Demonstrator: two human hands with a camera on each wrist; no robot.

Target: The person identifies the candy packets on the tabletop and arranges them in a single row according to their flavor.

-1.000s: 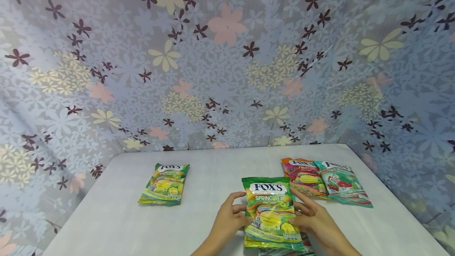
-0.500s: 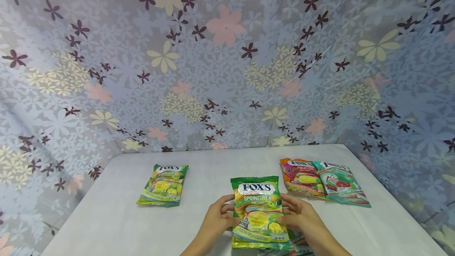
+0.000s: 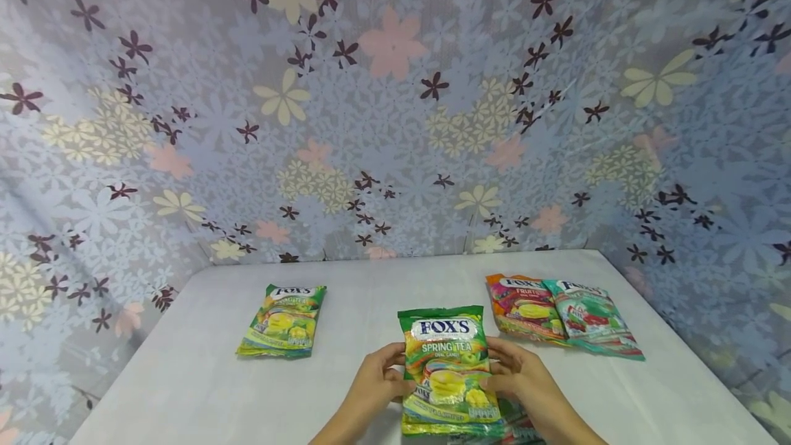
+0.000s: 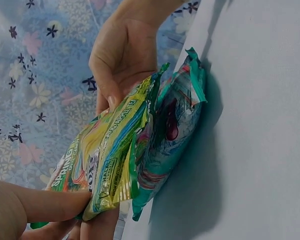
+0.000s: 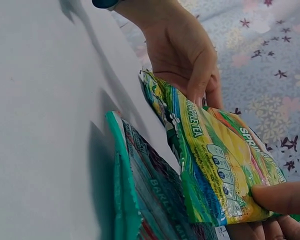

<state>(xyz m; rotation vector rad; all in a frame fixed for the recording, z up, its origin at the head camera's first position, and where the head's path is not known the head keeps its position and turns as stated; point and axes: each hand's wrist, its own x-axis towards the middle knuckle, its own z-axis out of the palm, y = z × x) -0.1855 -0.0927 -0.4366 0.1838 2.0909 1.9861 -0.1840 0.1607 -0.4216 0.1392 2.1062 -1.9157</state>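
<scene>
At near edge of white surface (image 3: 204, 376): left hand (image 3: 371, 390) and right hand (image 3: 525, 383) pinch Spring Tea candy bag (image 3: 448, 369) by its sides, lifted off teal bag (image 4: 172, 135) underneath. Green bag (image 3: 283, 320) far left, two bags (image 3: 559, 314) right.

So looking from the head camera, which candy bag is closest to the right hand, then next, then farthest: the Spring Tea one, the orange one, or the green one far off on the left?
1. Spring Tea bag: held by the right hand, in front.
2. Orange bag: just behind that hand, on the right.
3. Green bag: across the table, on the left.
</scene>
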